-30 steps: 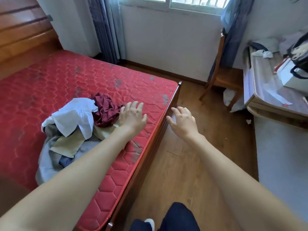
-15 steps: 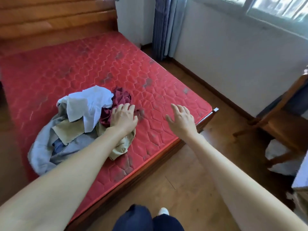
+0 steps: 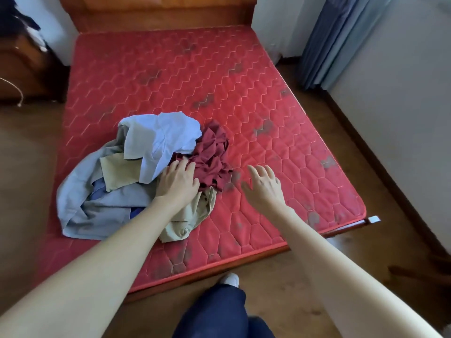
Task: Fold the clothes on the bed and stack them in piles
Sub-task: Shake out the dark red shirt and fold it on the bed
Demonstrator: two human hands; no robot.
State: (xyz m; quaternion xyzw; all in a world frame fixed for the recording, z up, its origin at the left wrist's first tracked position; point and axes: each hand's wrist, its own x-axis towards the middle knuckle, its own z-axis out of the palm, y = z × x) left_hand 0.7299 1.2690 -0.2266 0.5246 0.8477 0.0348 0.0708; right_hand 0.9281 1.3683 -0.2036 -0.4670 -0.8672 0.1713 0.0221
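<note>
The left hand (image 3: pixel 179 182) rests with relaxed fingers on the pile of clothes (image 3: pixel 136 172); the right hand (image 3: pixel 264 187), fingers spread, hovers beside it over the mattress (image 3: pixel 280 132).

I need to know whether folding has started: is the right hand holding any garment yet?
No: the right hand hovers open over the bare red mattress, beside the maroon garment.

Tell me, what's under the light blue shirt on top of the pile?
Under the crumpled light blue shirt peek a khaki cloth, a grey-blue garment and the dark red garment's edge. Anything deeper is covered.
</note>
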